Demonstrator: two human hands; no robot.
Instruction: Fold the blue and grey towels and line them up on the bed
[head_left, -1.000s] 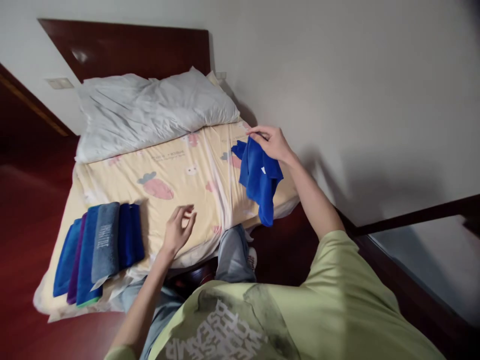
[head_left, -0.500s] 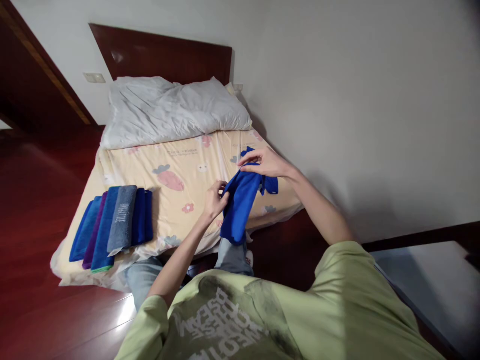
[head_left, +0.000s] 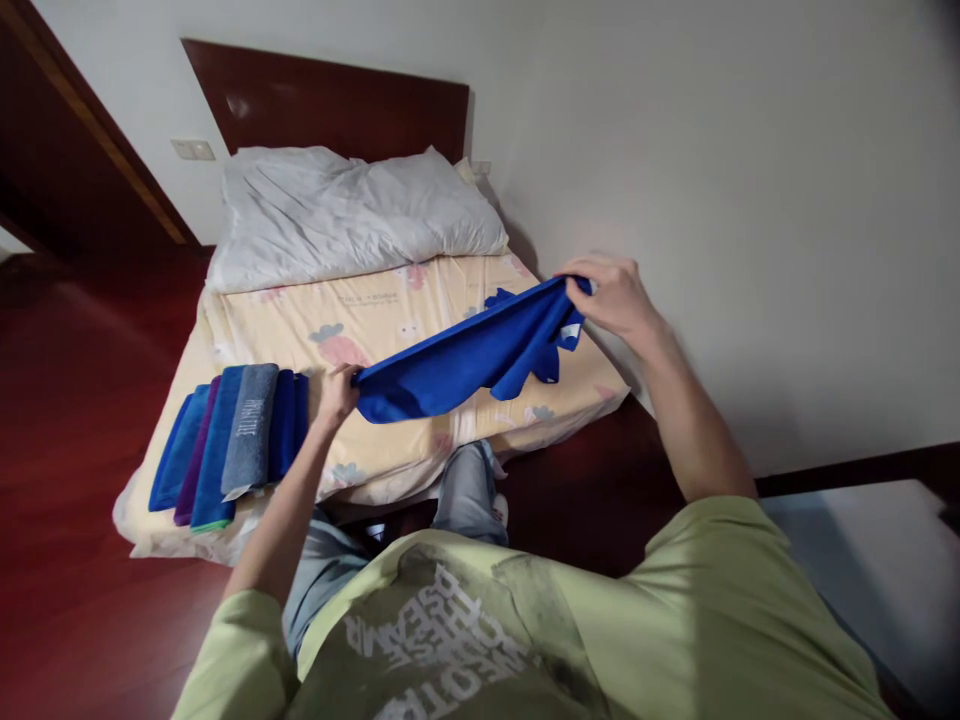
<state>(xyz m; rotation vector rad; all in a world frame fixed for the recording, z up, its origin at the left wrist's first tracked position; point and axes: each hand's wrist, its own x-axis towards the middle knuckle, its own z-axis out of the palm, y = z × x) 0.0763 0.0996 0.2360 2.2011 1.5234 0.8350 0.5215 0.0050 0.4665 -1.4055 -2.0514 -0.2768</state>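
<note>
A blue towel (head_left: 457,360) is stretched between my hands above the bed, its top edge taut and its lower part hanging in folds. My left hand (head_left: 339,392) is closed on its left corner. Higher up and to the right, my right hand (head_left: 611,290) pinches the other end, with a small white tag just below the fingers. More blue cloth (head_left: 546,364) lies on the bed behind the towel, partly hidden by it. A row of folded towels (head_left: 214,440), blue, purple and grey, overlaps on the bed left of my left hand.
The bed (head_left: 405,470) has a cream sheet with a carrot print. A white pillow or quilt (head_left: 352,215) lies against the dark wooden headboard (head_left: 337,100). A bare wall (head_left: 750,200) stands to the right, and a pale flat surface (head_left: 862,560) is at lower right.
My hands have moved apart, the left one to the left and the right one to the right and up. Between them the towel has gone from hanging bunched to stretched wide.
</note>
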